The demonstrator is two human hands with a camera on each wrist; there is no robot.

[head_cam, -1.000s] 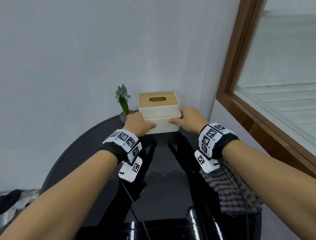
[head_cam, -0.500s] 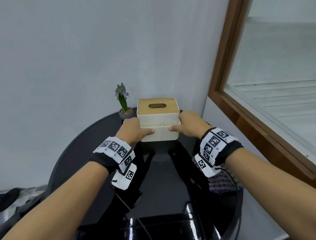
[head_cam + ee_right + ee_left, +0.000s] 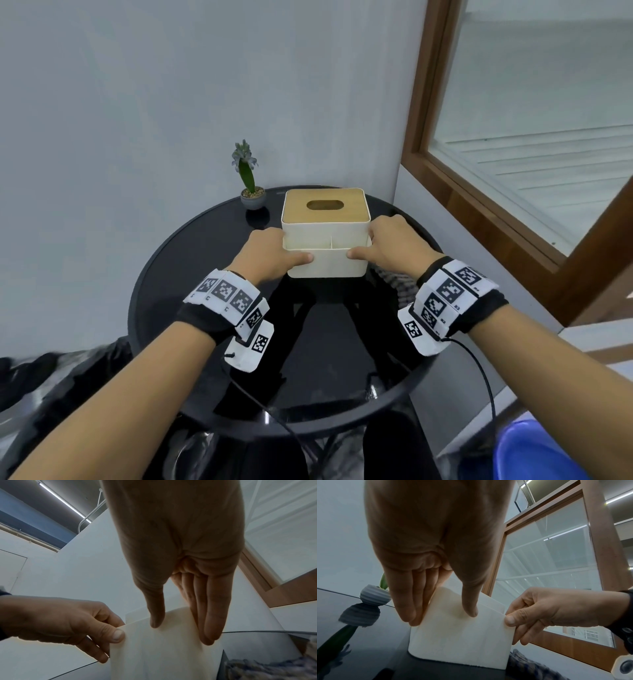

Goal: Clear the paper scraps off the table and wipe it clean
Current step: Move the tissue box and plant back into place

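Two hands clamp a cream plastic tissue box with wooden lid (image 3: 325,240), standing toward the back of the round black glass table (image 3: 164,274). Left hand (image 3: 270,255) and right hand (image 3: 390,245): thumbs on front wall, fingers together along the sides. Checked cloth (image 3: 394,284) lies just right of the box, small potted plant (image 3: 251,192) behind-left.

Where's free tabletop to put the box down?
Bare: left part of the table, from the potted plant to the near rim, and the near middle. Crowded: right rim, where a checked cloth lies beside the tissue box.
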